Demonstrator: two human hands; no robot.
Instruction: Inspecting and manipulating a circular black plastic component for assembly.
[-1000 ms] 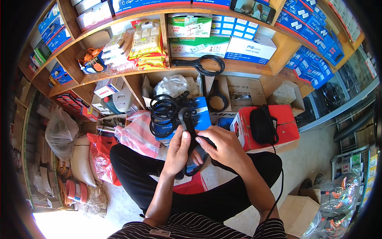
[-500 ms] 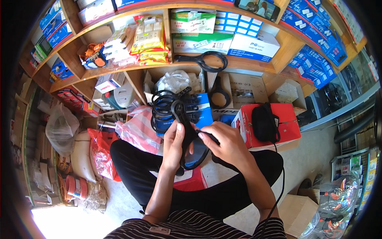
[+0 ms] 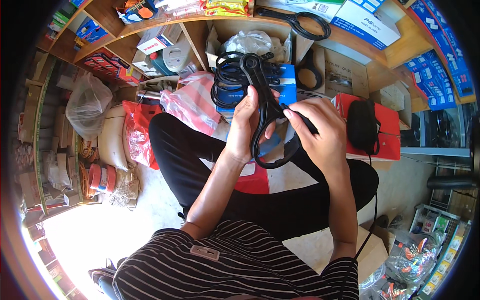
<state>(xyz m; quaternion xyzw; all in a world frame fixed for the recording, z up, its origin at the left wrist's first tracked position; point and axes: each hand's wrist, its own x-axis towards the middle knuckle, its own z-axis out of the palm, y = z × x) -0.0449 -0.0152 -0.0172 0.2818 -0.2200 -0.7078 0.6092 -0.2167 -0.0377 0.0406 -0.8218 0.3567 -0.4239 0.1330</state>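
A black plastic ring bracket [image 3: 258, 75] with a long arm is held up over my lap, its ring toward me. My left hand [image 3: 242, 122] is closed around it where the arm meets the ring, thumb on top. My right hand [image 3: 324, 131] pinches a thin dark tool [image 3: 311, 126], its tip at the ring's upper right edge. The fingers partly hide this tool, so its kind is unclear. Behind the bracket, several black rings [image 3: 218, 95] lie on a blue box [image 3: 286, 75].
Similar black brackets rest on the shelf [image 3: 309, 26] and against a cardboard box [image 3: 345, 70]. A black pouch [image 3: 362, 125] with a cable sits on a red box [image 3: 391, 135] at the right. Red [image 3: 137, 135] and pink-striped bags [image 3: 192, 102] stand at the left.
The view has tilted down, so shelves and hands appear higher in the picture. The bracket's ring faces me more openly; both hands keep their hold.
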